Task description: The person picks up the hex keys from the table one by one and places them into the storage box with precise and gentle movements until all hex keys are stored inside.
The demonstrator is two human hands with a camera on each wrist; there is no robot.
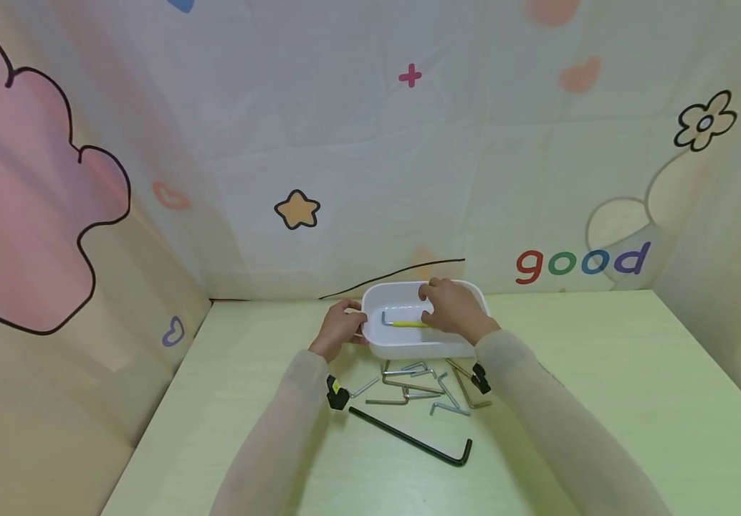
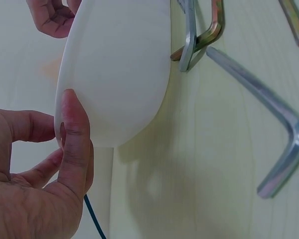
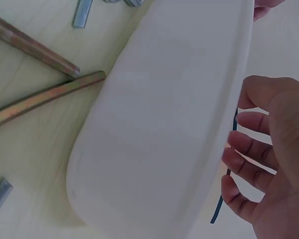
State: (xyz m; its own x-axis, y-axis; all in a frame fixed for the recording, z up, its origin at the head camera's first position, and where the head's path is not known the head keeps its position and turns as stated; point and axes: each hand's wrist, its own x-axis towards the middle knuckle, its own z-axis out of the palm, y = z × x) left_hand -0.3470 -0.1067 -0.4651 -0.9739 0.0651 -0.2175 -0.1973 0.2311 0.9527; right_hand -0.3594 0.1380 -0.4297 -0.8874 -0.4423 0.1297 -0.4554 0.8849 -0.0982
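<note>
A white plastic box [image 1: 422, 351] stands at the back of the table. My left hand [image 1: 340, 326] holds its left end; in the left wrist view, that hand's thumb and fingers [image 2: 75, 134] pinch the box wall [image 2: 122, 69]. Inside the box lies a hex key [image 1: 403, 324] with a yellow sleeve and a bare metal bend. My right hand [image 1: 453, 308] is over the box's right half, thumb and fingers apart, its thumb near the yellow sleeve's right end. In the right wrist view, the loosely bent fingers [image 3: 249, 142] show nothing between them, though the box wall hides part of the thumb.
In front of the box lie several silver and bronze hex keys [image 1: 412, 387], some crossing each other. Nearer to me is a long black hex key [image 1: 403, 435]. A curtain printed with shapes and letters [image 1: 583, 263] hangs behind the table.
</note>
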